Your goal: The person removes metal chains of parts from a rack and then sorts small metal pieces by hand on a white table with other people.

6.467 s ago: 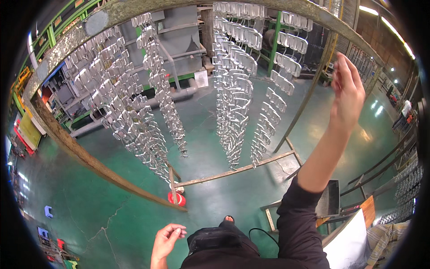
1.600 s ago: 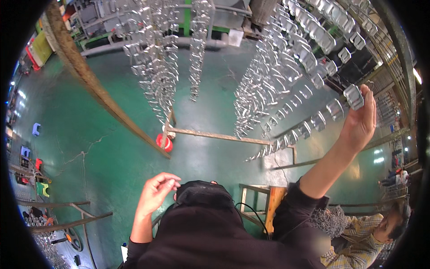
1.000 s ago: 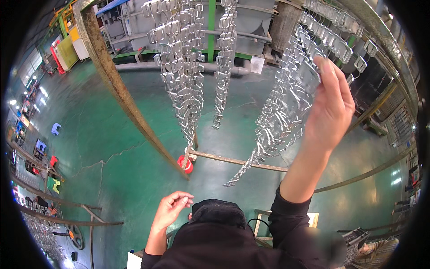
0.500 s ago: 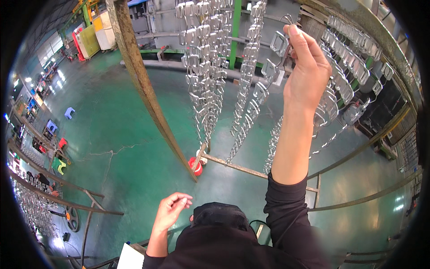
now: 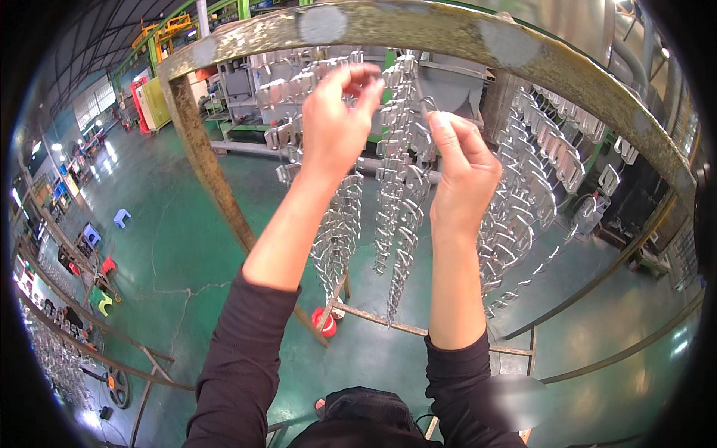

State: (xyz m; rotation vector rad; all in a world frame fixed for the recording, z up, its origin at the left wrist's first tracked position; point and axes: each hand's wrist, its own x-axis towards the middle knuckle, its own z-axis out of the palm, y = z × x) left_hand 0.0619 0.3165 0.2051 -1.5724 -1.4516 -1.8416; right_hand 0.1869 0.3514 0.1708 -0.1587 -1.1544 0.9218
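Two hands [image 5: 336,127]; two blue stools [image 5: 122,218]; one green stool [image 5: 100,300]; one red container [image 5: 324,322].

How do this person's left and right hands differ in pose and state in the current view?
The left hand looks open and empty; the right hand pinches a wire hook. The left hand is blurred and higher in the picture; the right hand is sharper and lower. Both are bare and raised.
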